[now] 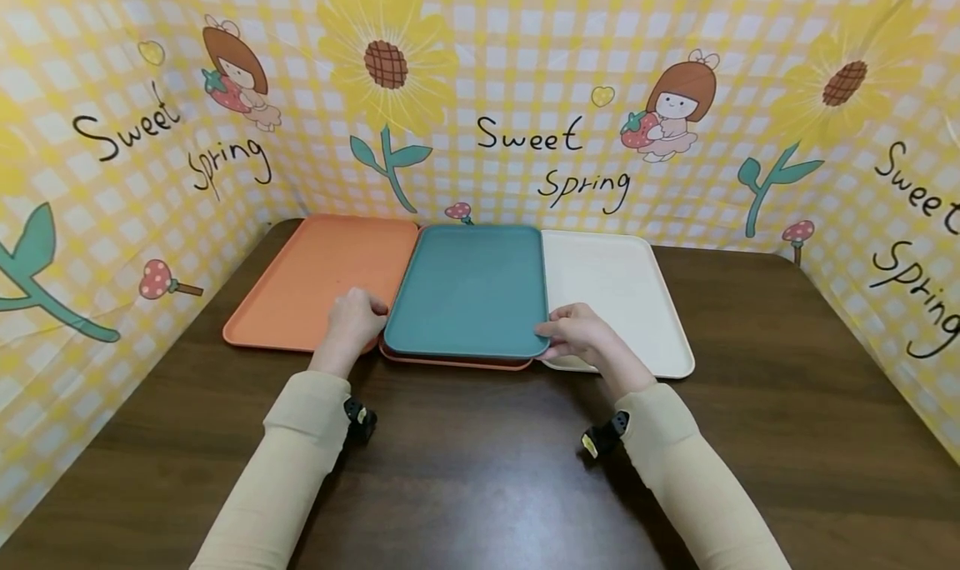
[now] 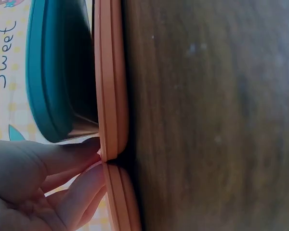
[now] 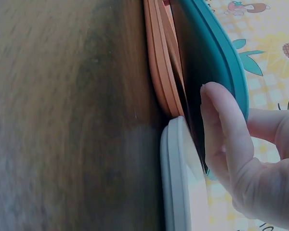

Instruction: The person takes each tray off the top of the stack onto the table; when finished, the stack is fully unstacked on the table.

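Note:
A teal tray lies over a middle orange tray, tilted, with a gap between their near edges. My right hand grips the teal tray's right edge near its front corner, fingers on both its faces in the right wrist view. At the left front corner, my left hand pinches the rim of the middle orange tray; the teal tray stands raised just above those fingers. Another orange tray lies under the left hand. A white tray lies below the right hand.
The trays sit in a row at the back of a dark wooden table. Behind and at both sides hangs a yellow checked cloth with flowers and lettering. Each wrist carries a small black camera.

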Demonstrator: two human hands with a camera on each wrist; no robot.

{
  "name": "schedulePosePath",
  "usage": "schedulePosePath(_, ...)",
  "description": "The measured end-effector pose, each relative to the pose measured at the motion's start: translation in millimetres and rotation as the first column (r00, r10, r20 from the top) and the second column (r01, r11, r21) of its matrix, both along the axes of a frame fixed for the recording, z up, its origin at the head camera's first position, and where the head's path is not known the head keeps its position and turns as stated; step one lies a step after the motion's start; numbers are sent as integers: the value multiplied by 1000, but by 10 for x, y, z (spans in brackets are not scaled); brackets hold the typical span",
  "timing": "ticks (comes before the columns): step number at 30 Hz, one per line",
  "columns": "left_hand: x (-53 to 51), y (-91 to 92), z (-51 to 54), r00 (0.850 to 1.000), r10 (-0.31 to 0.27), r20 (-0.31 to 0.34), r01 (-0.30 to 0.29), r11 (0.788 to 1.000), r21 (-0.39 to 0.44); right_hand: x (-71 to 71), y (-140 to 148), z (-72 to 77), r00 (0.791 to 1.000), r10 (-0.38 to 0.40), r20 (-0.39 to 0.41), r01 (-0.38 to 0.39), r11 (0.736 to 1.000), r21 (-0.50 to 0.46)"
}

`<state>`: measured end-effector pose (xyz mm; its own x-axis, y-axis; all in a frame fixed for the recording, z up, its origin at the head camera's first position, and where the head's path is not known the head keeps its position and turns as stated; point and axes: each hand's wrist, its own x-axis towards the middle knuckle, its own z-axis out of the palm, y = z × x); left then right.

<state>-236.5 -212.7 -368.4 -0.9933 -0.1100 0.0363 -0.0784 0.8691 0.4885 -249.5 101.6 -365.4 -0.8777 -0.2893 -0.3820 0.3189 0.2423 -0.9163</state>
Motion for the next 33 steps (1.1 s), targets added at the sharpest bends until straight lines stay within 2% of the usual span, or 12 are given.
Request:
schedulePosePath(4, 19, 20, 1, 1000, -3, 3, 3, 1000, 6, 18, 88, 16, 1000, 16, -3, -16, 1000, -14)
schedulePosePath(11, 22, 17, -2, 999, -12, -48, 11, 1000, -11, 43, 327, 85, 999, 32, -26, -33, 999, -27)
schedulePosePath(14, 26, 22, -2, 999, -6, -44, 6, 1000, -6, 45, 469, 103, 998, 36, -45, -37, 999, -16)
schedulePosePath(27, -2, 22, -21, 1000, -3, 2, 3, 1000, -13, 158, 1324, 183, 1000, 7, -25, -6, 1000, 13)
schedulePosePath(33, 4, 27, -14, 1000, -7, 3, 7, 1000, -10, 225, 1703, 160, 999, 22, -47, -17, 996, 93)
